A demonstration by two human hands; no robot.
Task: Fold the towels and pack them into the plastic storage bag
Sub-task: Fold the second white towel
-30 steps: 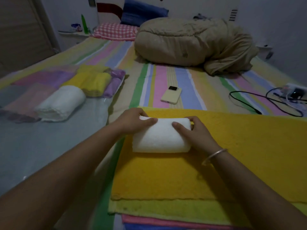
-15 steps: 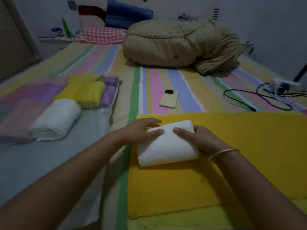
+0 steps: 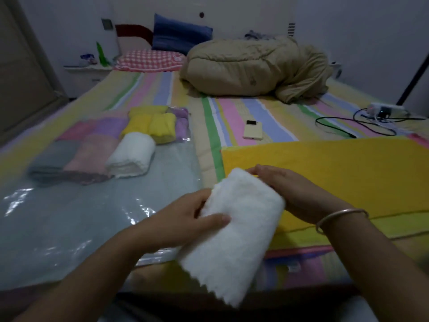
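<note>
White towel (image 3: 234,240): rolled thick, fluffy, jagged near edge.

Striped bed (image 3: 255,108) w/ plastic bag (image 3: 92,217) L, yellow towel stack (image 3: 336,170) R, phone (image 3: 253,130) mid, tan duvet (image 3: 243,66) far end

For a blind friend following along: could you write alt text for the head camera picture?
A left hand and a right hand hold a rolled white towel over a striped bed. Left of it lies a clear plastic storage bag with rolled towels; right of it, a flat yellow towel.
</note>
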